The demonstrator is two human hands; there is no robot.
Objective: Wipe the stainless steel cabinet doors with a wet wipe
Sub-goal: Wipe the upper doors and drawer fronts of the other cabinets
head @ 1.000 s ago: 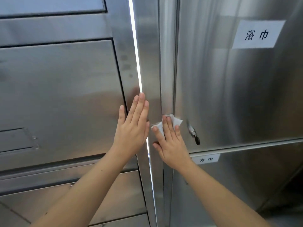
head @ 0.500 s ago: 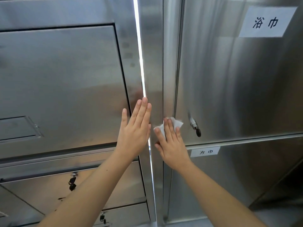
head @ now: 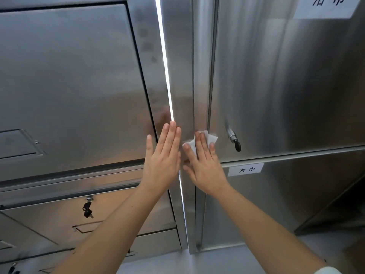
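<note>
Right hand (head: 205, 165) flat, fingers spread, pressing a white wet wipe (head: 205, 139) against the steel frame strip beside the left edge of the right cabinet door (head: 286, 86) — grip released rather than clenched, wipe pinned under the fingers. Left hand (head: 163, 157) flat too, holding nothing, palm on the right edge of the left cabinet door (head: 69, 86), fingertips reaching the bright gap (head: 165, 56) between the units. Just right of the wipe, a key (head: 235, 141) in the door's lock. Below that, a small white label (head: 245, 169) — another label (head: 325, 6) cut off at the top.
</note>
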